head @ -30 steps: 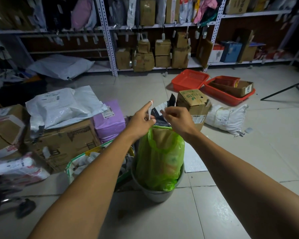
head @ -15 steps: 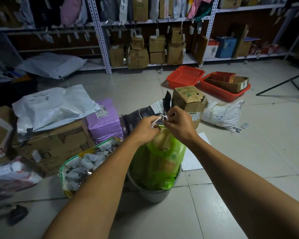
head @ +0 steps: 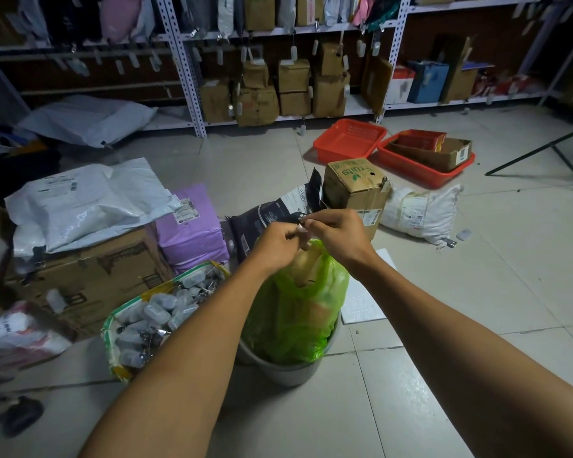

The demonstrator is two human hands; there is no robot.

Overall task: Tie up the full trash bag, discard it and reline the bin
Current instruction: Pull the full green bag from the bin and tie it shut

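We saw both hands raised together over the bag (head: 298,302), a green plastic one that stood full in the bin (head: 288,371), its sides bulging above the grey rim. The left hand (head: 277,241) and right hand (head: 339,234) met just above the bag's gathered mouth, fingers pinched on the thin white ties (head: 302,228) between them, knuckle nearly against knuckle. Each hand was clamped on a strand; we could not make out whether a knot had formed, as the fingers hid it. Both forearms reached in from the lower edge of the head view.

The bin sat on the tiled floor (head: 411,391). Just to its left lay a sack (head: 153,312) with a green and yellow hem, open and filled with small grey items. Beyond that were a flattened carton (head: 90,276), a purple parcel (head: 192,233) and white mailers (head: 86,203) piled on top. Behind the hands stood a dark pouch (head: 272,209) and a box (head: 356,183) printed "Fruits", with a white sack (head: 420,213) lying beside it. Two red trays (head: 349,140) rested farther back, near shelves (head: 278,71) stacked with cardboard boxes.
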